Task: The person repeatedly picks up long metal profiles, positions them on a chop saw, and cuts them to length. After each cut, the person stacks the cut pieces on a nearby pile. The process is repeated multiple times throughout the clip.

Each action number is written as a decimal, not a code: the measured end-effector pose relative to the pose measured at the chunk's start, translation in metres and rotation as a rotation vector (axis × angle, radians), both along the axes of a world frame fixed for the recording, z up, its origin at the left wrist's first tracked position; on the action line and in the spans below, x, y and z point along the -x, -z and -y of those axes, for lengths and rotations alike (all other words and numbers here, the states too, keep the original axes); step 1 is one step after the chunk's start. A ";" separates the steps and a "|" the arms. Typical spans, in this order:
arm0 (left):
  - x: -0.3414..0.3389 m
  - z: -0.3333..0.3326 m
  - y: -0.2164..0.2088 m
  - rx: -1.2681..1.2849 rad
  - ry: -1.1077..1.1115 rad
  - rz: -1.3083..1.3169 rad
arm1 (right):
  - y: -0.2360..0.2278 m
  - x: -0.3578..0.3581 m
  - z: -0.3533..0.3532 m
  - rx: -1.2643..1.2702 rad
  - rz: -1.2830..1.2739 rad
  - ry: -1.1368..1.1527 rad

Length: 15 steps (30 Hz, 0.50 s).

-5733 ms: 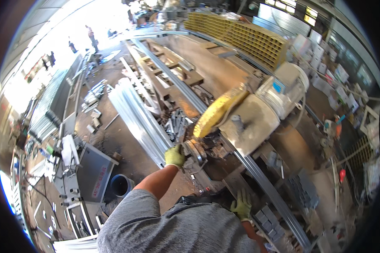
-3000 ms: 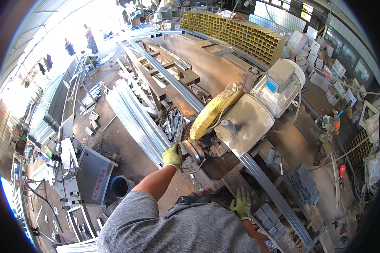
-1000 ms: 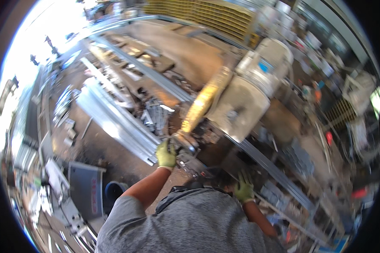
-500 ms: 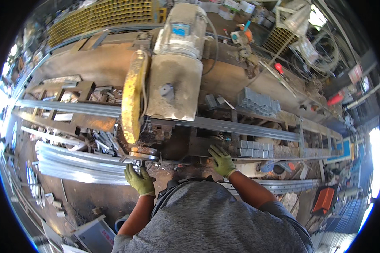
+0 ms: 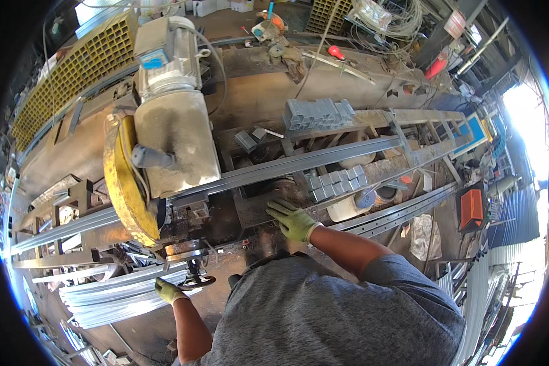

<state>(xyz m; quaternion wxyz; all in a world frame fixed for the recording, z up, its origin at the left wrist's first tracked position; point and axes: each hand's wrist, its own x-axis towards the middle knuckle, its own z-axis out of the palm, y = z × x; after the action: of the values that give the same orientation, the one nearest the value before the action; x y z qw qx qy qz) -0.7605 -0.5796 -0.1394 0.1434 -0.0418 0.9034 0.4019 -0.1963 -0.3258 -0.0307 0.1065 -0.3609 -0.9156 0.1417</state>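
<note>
My right hand point(image 5: 293, 223), in a green work glove, lies with fingers apart on the dark metal plate point(image 5: 253, 210) at the bench's front edge. My left hand point(image 5: 169, 291), gloved alike, is held low beside a small black handwheel point(image 5: 198, 282), over or against a bundle of shiny steel channels point(image 5: 113, 299); contact is unclear. Its fingers look loosely extended, with nothing seen in them. Ahead stands a cut-off saw with a yellow blade guard point(image 5: 122, 180) and a grey motor housing point(image 5: 175, 137). Long steel channels point(image 5: 287, 168) lie across the bench under it.
Short cut steel pieces are stacked on the bench, a larger stack point(image 5: 317, 114) behind and a smaller stack point(image 5: 338, 183) nearer me. Yellow grating point(image 5: 73, 79) leans at the back left. An orange-and-black box point(image 5: 471, 207) stands at right, near perforated rails point(image 5: 402, 210).
The view has turned right, so the saw sits farther left. My left hand has moved outward past the handwheel. My right hand has come further onto the metal plate.
</note>
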 end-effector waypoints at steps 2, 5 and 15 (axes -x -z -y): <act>0.010 0.005 0.003 0.112 -0.046 -0.046 | 0.002 0.002 0.002 0.017 -0.028 0.015; -0.012 0.026 -0.003 0.022 -0.033 -0.223 | -0.001 0.002 -0.002 0.052 -0.021 0.037; -0.232 -0.046 -0.164 -0.498 1.269 -0.561 | -0.094 -0.096 -0.044 0.288 -0.620 0.274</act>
<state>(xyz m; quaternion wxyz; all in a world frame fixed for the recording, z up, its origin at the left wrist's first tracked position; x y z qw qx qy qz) -0.5289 -0.5333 0.0246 0.1170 0.6271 0.6387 0.4303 -0.1007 -0.2817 0.0630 0.3448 -0.4314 -0.7538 0.3560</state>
